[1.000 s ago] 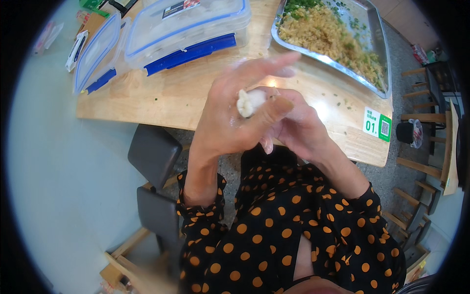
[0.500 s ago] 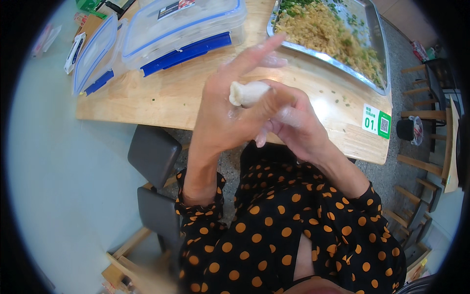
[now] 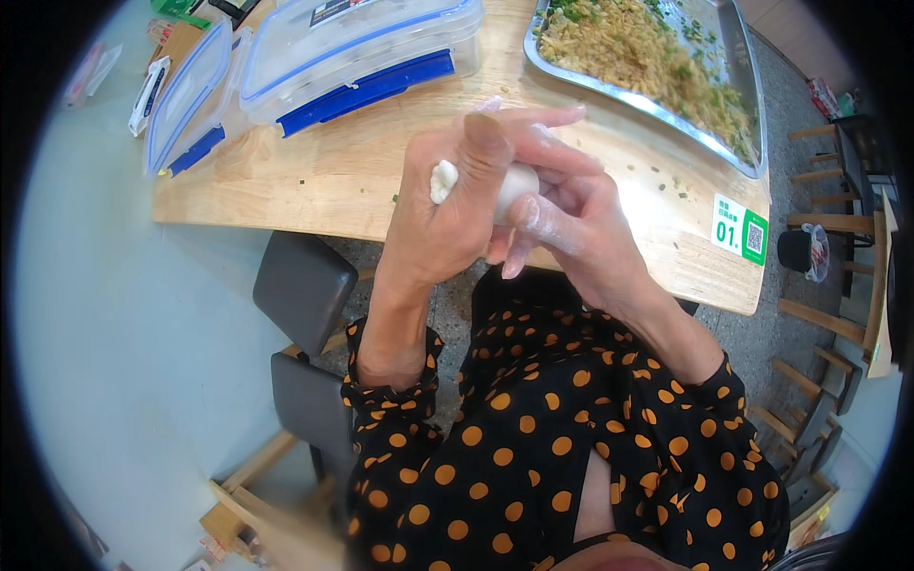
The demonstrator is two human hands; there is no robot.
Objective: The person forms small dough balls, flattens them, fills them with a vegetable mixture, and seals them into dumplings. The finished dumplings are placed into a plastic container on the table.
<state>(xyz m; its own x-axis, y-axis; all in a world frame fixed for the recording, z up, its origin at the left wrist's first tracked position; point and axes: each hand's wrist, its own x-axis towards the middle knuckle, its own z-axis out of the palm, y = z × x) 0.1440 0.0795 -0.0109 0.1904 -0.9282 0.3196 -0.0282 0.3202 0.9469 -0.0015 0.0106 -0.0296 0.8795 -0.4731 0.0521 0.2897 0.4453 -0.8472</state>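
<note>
A lump of white dough (image 3: pixel 517 190) is held between my hands above the table's near edge. My left hand (image 3: pixel 440 224) is closed round it, with the thumb lying across. A small ruffled end of the dough pokes out on the left side of that thumb. Floury fingers of my right hand (image 3: pixel 592 224) curl round the smooth, rounded end, the thumb pressed on its side. Part of the dough is hidden by my fingers. Beyond my hands, at the far right, a metal tray (image 3: pixel 647 112) holds a yellowish crumbly filling (image 3: pixel 624 48) with chopped greens.
Clear lidded boxes with blue clips, one large (image 3: pixel 367 95) and one smaller (image 3: pixel 190 105), stand at the far left of the wooden table (image 3: pixel 286 190). A green-and-white card (image 3: pixel 738 230) lies by the right edge. Dark-seated chairs (image 3: pixel 303 285) stand at the left below the table.
My left thumb has swung up across the dough, and the left fingers have folded in. My right hand has shifted its hold, showing the rounded end. The view has moved slightly.
</note>
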